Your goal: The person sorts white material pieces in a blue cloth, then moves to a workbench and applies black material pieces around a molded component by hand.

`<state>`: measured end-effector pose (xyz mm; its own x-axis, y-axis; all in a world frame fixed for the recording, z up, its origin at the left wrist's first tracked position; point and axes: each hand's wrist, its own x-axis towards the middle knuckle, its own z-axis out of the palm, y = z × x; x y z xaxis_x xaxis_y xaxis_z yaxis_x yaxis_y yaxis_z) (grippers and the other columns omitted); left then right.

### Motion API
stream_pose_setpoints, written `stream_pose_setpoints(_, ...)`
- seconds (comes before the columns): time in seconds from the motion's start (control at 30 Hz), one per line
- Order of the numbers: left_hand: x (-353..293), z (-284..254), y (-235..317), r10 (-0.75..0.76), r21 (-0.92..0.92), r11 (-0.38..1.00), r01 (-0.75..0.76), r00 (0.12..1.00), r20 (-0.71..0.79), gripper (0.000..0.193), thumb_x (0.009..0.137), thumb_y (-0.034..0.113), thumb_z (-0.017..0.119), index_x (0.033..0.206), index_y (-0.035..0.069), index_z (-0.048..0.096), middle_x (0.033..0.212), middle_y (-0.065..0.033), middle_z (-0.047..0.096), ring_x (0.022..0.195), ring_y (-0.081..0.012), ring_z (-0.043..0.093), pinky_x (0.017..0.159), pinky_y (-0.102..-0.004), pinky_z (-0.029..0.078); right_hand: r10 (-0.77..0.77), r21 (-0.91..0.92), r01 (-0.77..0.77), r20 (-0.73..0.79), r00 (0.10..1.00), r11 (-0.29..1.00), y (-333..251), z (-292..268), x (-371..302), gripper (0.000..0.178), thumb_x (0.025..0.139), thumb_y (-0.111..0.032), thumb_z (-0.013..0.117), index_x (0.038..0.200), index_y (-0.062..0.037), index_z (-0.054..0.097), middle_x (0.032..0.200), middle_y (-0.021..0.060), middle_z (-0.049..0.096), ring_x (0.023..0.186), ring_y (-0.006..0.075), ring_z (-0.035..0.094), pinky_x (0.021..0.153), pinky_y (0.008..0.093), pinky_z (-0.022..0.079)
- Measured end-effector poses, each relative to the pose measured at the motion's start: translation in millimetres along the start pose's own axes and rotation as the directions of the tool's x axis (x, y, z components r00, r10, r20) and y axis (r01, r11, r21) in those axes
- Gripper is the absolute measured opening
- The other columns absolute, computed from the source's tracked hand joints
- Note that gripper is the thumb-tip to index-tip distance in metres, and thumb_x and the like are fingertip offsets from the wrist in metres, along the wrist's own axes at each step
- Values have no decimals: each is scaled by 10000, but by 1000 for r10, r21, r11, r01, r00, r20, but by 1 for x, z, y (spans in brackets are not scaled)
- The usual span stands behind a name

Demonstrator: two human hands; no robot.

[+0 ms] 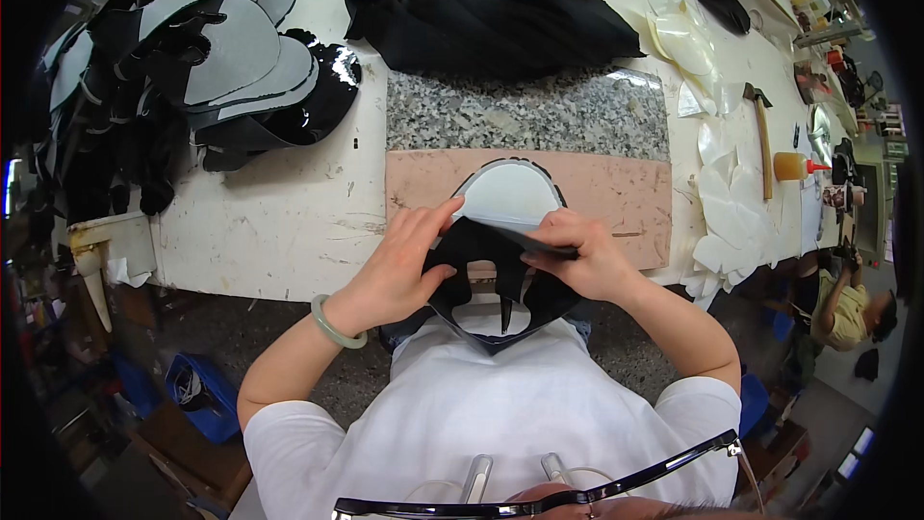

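A black shoe upper point(553, 300) with a pale, rounded toe lining point(510, 195) is held at the table's front edge, partly over the pink board. My left hand point(399, 260) grips its left side, fingers at the edge of the pale lining and thumb on the black material. On the other side, my right hand point(585, 252) pinches a folded black flap between thumb and fingers. The cut-out opening of the upper faces me, and its lower end hangs close to my white shirt. My right fingertips are partly hidden by the flap.
Behind the pink board point(621, 188) lies a speckled stone slab point(529, 111), then a heap of black pieces point(491, 24). Stacked uppers point(236, 53) fill the left. Translucent cut pieces point(730, 207), a hammer point(762, 144) and a glue bottle point(791, 167) lie right. Another person point(847, 318) is at far right.
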<state>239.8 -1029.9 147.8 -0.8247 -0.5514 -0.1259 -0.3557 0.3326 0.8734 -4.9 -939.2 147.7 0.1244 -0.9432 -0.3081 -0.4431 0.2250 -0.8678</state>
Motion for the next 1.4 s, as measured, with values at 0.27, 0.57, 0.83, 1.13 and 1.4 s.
stream_pose_setpoints(0.27, -8, 13, -13, 116, 291, 955, -53, 972, -204, 411, 708, 87, 722, 1098, 68, 593, 921, -35, 561, 927, -240, 468, 808, -363, 329, -168, -48, 165, -69, 983, 985, -1, 8, 5, 264, 689, -22, 746, 937, -101, 705, 846, 55, 645, 844, 202, 602, 758, 304, 478)
stream_pose_setpoints(0.57, -5, 23, -16, 111, 301, 953, 9, 919, -378, 293, 761, 56, 673, 1047, 51, 612, 819, -40, 544, 844, -231, 467, 789, -362, 339, 228, 125, -200, -276, 934, 972, -7, 18, 12, 222, 793, -212, 726, 864, -7, 680, 752, 102, 640, 703, 209, 624, 644, 339, 484)
stream_pose_setpoints(0.83, 1, 20, -14, 86, 279, 960, 29, 917, -390, 275, 785, 35, 632, 1055, 39, 585, 832, -69, 531, 824, -252, 479, 776, -350, 359, 217, 120, -184, -403, 889, 976, 0, 19, 15, 309, 776, -279, 737, 888, 0, 667, 727, 135, 654, 654, 222, 634, 626, 330, 491)
stream_pose_setpoints(1.13, 6, 9, -25, 413, 599, 754, -270, 903, -114, 432, 707, 34, 641, 1077, 252, 683, 1300, -70, 470, 1180, -325, 380, 947, -467, 279, 273, 93, -259, -431, 860, 961, -6, 15, 21, 355, 769, -299, 737, 929, 8, 659, 766, 163, 671, 711, 246, 667, 648, 334, 510)
stream_pose_setpoints(1.4, 25, -15, -32, 338, 673, 679, -295, 939, 70, 427, 794, 217, 578, 1204, 330, 613, 1483, -104, 289, 1363, -388, 180, 1060, -555, 117, 337, 77, -337, -414, 846, 938, -7, 15, 25, 344, 760, -276, 753, 921, 16, 670, 749, 121, 679, 674, 165, 650, 640, 295, 510)
